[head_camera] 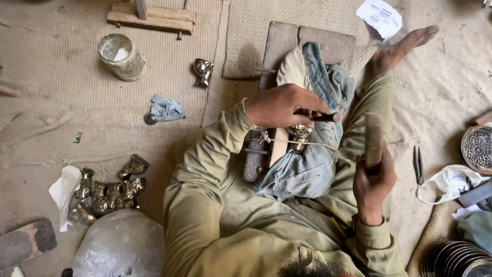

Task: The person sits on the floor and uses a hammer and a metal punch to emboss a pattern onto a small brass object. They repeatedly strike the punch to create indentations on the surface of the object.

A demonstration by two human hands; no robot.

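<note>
Brass piece [301, 136] lies just under left hand [284, 106] grip.

A woven floor mat [61, 92] carries a glass jar [122, 56], brass pieces [110, 192] and scissors [418, 165].

Floor-level metalcraft workshop. Indicators: woven floor mat [61, 77], cluster of brass castings [110, 192], wooden work block [287, 46] padded with denim cloth [307, 169], shears [418, 165], stacked metal plates [453, 259].

One glass jar [122, 56], one pair of scissors [418, 165], two stray brass figures [203, 71] [300, 137], one heap of brass figures [110, 192] left of the fingers.
</note>
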